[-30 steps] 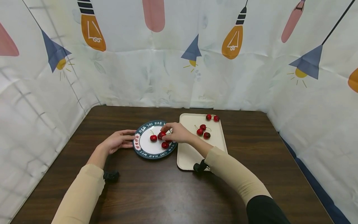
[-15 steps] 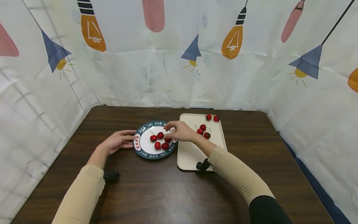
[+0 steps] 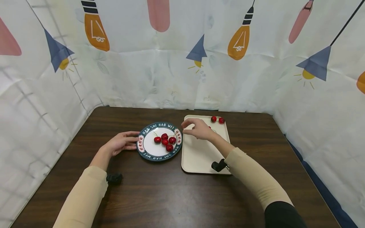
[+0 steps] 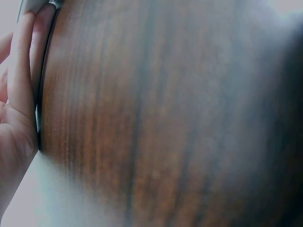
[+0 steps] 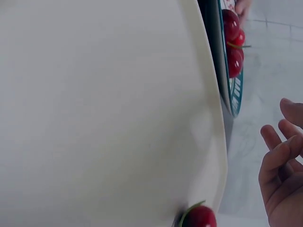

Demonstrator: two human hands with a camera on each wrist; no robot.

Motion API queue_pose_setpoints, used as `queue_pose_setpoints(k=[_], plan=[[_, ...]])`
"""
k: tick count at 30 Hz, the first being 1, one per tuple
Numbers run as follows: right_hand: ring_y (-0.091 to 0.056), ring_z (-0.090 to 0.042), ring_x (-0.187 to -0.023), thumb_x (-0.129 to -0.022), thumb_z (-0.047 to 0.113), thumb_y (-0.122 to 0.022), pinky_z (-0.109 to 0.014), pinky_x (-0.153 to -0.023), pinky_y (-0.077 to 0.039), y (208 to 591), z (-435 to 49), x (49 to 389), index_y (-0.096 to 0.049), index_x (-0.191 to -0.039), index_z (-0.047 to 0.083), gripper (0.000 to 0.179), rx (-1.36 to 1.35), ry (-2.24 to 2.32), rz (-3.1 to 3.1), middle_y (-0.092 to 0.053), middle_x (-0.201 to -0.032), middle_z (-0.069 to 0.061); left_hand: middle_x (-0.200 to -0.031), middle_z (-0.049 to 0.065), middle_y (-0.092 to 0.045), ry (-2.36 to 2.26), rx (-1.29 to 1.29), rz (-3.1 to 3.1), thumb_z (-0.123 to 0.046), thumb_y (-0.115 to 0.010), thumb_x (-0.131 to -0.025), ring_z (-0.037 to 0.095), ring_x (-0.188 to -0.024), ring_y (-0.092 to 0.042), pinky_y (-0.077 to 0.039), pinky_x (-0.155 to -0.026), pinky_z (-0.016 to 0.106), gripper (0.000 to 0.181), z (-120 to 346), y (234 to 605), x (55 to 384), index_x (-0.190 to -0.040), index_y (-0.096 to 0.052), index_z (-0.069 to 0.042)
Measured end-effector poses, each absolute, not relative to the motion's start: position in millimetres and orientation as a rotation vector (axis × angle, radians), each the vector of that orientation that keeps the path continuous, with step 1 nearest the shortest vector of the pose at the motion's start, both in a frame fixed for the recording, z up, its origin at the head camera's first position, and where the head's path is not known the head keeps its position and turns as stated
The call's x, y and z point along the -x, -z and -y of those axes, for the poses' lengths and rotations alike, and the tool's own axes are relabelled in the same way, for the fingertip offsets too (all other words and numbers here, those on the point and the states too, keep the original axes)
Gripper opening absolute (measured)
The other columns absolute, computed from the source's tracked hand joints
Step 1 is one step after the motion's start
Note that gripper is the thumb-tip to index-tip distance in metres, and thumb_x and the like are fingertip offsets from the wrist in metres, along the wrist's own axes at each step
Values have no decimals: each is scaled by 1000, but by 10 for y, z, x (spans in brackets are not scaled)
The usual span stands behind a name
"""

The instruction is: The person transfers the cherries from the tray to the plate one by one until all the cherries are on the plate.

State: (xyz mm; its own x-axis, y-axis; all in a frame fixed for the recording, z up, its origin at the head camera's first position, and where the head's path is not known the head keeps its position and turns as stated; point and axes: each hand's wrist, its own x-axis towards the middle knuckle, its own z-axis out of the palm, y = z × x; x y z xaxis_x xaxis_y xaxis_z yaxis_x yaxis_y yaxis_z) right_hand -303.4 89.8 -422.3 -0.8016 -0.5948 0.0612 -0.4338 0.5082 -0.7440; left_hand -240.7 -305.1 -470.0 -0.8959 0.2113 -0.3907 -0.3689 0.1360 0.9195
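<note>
Several red cherries point(image 3: 164, 142) lie grouped on a round white plate with a dark teal lettered rim point(image 3: 148, 155). My left hand point(image 3: 121, 144) has its fingers extended against the plate's left rim; the left wrist view shows them along the edge by the brown table. Over the left part of a cream rectangular tray point(image 3: 196, 161), my right hand point(image 3: 201, 129) is raised with bent, parted fingers and nothing between them. Two cherries point(image 3: 217, 119) sit at the tray's far right corner. More tray cherries are mostly hidden behind the right hand; one cherry point(image 5: 201, 216) shows in the right wrist view.
The plate stands just left of the tray on a dark brown wooden table point(image 3: 159, 196). A white printed curtain point(image 3: 159, 79) encloses the back and sides. Black wrist cameras point(image 3: 219, 165) are worn on both wrists.
My right hand has let go of a cherry on the plate and moved right, over the tray. That cherry has rolled up among the others. The left hand stays at the rim.
</note>
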Motion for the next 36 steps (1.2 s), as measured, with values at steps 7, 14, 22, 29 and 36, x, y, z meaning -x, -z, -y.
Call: queue_pose_setpoints(k=[7,14,22,29,36], plan=[[-61,-27,-119,-97,23,-73,-42,-100,-52,4258,-1166,3077,-68,-127,4,35,826,1186,-2585,-72,-115,-4,-130,18,-58,-1807,153,-1991,-22,-69,-101,22,-95,-72,-59,-91,36,67,3044,4690,2410,-158,-38,-4],[-62,-28,-114,-98,23,-72,-44,-98,-53,4257,-1375,3076,-68,-128,2,37,749,1223,-2600,-71,-116,-5,-133,19,-56,-1814,150,-1985,-21,-68,-102,22,-97,-72,-59,-91,36,64,3045,4704,2427,-157,-39,-4],[-64,-27,-110,-97,19,-72,-43,-98,-55,4251,-1562,3055,-67,-126,-1,35,728,1279,-2596,-71,-113,-8,-139,21,-51,-1810,155,-1984,-21,-68,-102,22,-99,-71,-58,-93,36,65,3051,4701,2415,-157,-39,-4],[-67,-37,-77,-99,18,-70,-32,-54,-51,4274,-1752,3036,-66,-129,1,34,638,1308,-2584,-68,-117,-9,-142,22,-48,-1802,130,-1986,-22,-66,-103,21,-99,-70,-58,-93,36,66,3044,4699,2397,-159,-36,-3],[-57,-31,-58,-100,18,-70,-27,-46,-43,4333,-1936,3041,-65,-130,2,34,585,1316,-2600,-68,-116,-10,-141,21,-48,-1805,145,-1987,-21,-67,-103,21,-98,-70,-58,-92,36,64,3027,4693,2395,-158,-38,-4]])
